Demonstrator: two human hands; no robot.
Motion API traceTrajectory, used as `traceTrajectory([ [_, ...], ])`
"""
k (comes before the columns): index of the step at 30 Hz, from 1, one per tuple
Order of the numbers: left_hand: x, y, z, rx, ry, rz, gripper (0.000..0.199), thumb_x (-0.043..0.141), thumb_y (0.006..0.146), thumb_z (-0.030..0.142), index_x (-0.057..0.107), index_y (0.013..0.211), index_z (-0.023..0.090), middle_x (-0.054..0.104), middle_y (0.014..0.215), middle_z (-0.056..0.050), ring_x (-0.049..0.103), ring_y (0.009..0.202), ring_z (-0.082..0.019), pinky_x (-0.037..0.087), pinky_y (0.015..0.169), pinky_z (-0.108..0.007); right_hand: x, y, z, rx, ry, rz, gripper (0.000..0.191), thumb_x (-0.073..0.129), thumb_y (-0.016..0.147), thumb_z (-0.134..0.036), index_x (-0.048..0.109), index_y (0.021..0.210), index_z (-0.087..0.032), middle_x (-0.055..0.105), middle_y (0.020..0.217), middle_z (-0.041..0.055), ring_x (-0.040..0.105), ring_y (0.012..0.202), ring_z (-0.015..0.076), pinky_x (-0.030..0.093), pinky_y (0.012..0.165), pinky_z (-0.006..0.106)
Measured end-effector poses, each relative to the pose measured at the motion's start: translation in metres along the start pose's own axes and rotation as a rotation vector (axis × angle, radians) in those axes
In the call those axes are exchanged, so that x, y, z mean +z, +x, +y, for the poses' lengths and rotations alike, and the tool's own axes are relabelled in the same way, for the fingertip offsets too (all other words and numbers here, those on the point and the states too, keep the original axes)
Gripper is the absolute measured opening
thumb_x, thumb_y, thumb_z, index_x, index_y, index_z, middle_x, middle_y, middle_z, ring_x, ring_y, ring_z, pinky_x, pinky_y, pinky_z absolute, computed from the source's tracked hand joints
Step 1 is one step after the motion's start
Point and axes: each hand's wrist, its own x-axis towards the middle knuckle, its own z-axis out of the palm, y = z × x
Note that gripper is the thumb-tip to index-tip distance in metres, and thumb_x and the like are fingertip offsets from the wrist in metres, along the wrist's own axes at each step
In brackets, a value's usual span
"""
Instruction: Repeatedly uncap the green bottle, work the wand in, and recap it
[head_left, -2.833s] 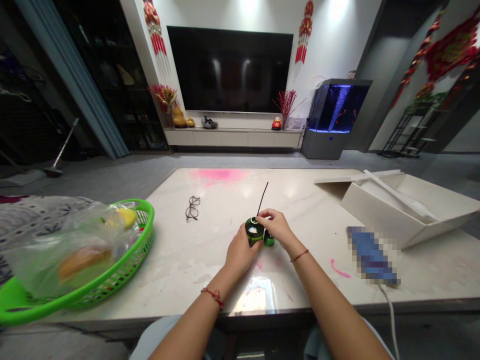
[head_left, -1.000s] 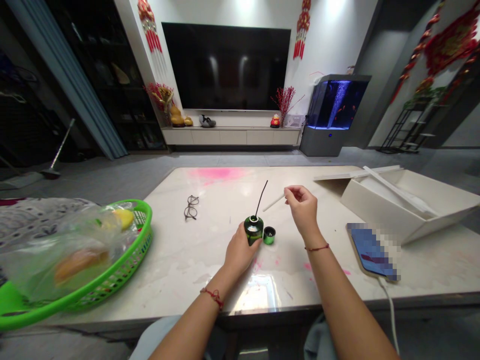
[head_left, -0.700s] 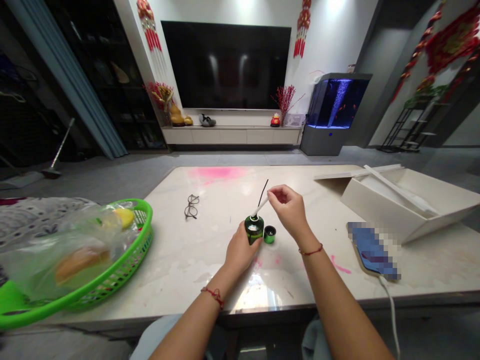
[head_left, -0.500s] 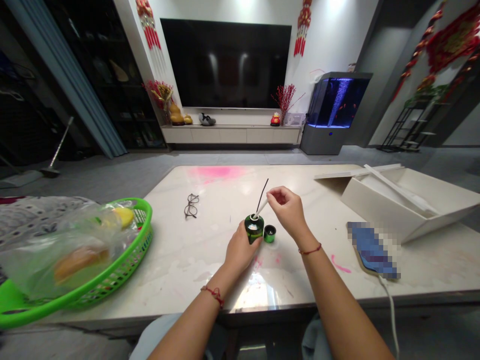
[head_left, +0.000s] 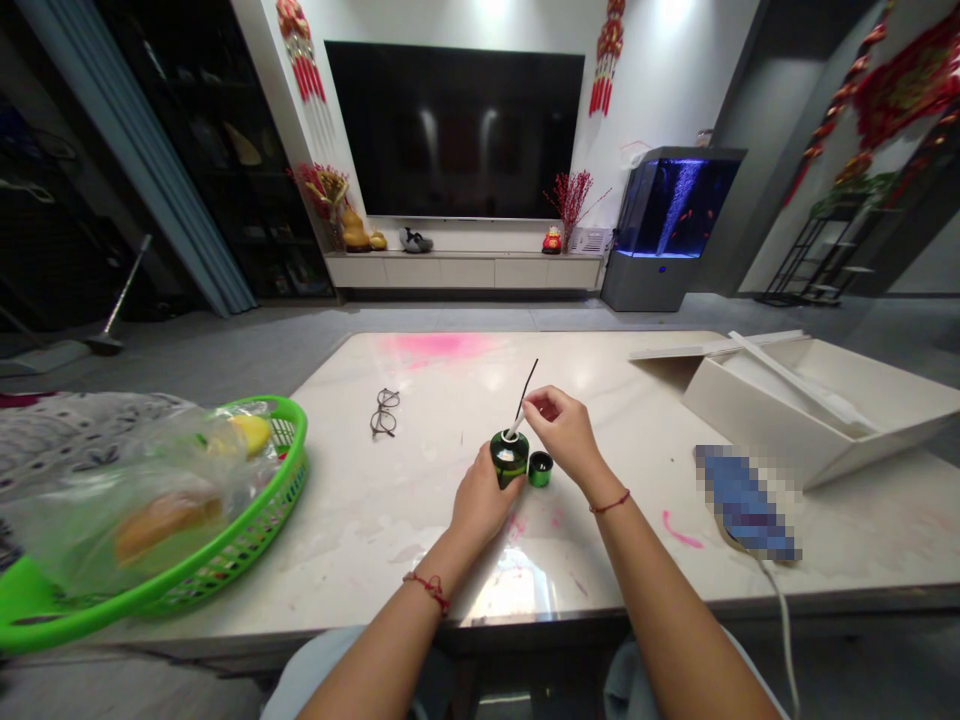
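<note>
My left hand [head_left: 484, 497] is wrapped round a dark green glass bottle [head_left: 509, 457] that stands upright on the white table [head_left: 360, 540]. Out of its open neck rise a thin black stick [head_left: 528, 385] and a short white stick [head_left: 515, 425]. The fingertips of my right hand [head_left: 559, 425] pinch the upper end of the white stick, just above the neck. Close to the bottle's right side rests a small green cap [head_left: 540, 469], its dark hollow facing up.
Folded glasses [head_left: 385, 413] lie left of the bottle. A green basket [head_left: 277, 510] with bagged food fills the left edge. At right are an open white box [head_left: 817, 400] and a blurred-out blue phone [head_left: 750, 505] with a white cable. Pink stains mark the tabletop.
My right hand has moved down and slightly left, towards the bottle's neck, and the white stick shows shorter above it. My left hand keeps its hold on the bottle.
</note>
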Motion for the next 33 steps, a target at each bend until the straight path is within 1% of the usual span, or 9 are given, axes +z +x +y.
traceTrajectory([
  [10, -0.0028, -0.0008, 0.0027, -0.004, 0.021, -0.014, 0.044, 0.058, 0.072, 0.03, 0.04, 0.111, 0.02, 0.06, 0.105, -0.008, 0.058, 0.094, -0.024, 0.042, 0.073, -0.031, 0.0062, -0.0025, 0.0033, 0.033, -0.033, -0.043, 0.012, 0.05, 0.071, -0.025, 0.06, 0.071, -0.018, 0.061, 0.066, 0.0003, 0.054, 0.058, 0.0118, 0.044, 0.057, 0.024],
  [17, -0.0023, -0.0008, 0.0023, -0.008, 0.038, -0.011, 0.043, 0.057, 0.072, 0.03, 0.04, 0.111, 0.02, 0.061, 0.104, -0.01, 0.058, 0.093, -0.025, 0.043, 0.072, -0.032, 0.0081, -0.004, 0.003, 0.021, -0.106, -0.121, 0.012, 0.05, 0.07, -0.023, 0.062, 0.071, -0.018, 0.063, 0.067, 0.0, 0.054, 0.057, 0.0116, 0.043, 0.059, 0.025],
  [24, -0.0018, -0.0006, 0.0013, -0.008, 0.037, -0.02, 0.044, 0.057, 0.072, 0.031, 0.04, 0.111, 0.02, 0.06, 0.104, -0.01, 0.058, 0.092, -0.025, 0.042, 0.071, -0.032, 0.007, -0.0051, 0.004, 0.034, -0.097, -0.213, 0.015, 0.053, 0.067, -0.019, 0.064, 0.076, -0.017, 0.064, 0.068, 0.0001, 0.054, 0.057, 0.0103, 0.044, 0.059, 0.023],
  [27, -0.0017, -0.0009, 0.0013, -0.007, 0.037, -0.017, 0.043, 0.056, 0.072, 0.032, 0.04, 0.111, 0.02, 0.06, 0.104, -0.01, 0.058, 0.092, -0.025, 0.042, 0.07, -0.032, 0.0056, -0.0049, 0.002, 0.036, -0.099, -0.228, 0.016, 0.052, 0.067, -0.018, 0.065, 0.078, -0.017, 0.064, 0.069, 0.0, 0.055, 0.057, 0.0101, 0.044, 0.06, 0.023],
  [33, -0.0015, -0.0009, 0.001, -0.008, 0.036, -0.014, 0.043, 0.056, 0.073, 0.032, 0.04, 0.112, 0.021, 0.061, 0.103, -0.009, 0.058, 0.091, -0.026, 0.042, 0.069, -0.032, 0.0044, -0.0041, 0.0002, -0.019, -0.122, -0.236, 0.015, 0.053, 0.071, -0.018, 0.065, 0.079, -0.018, 0.063, 0.074, 0.0002, 0.054, 0.059, 0.0098, 0.045, 0.063, 0.024],
])
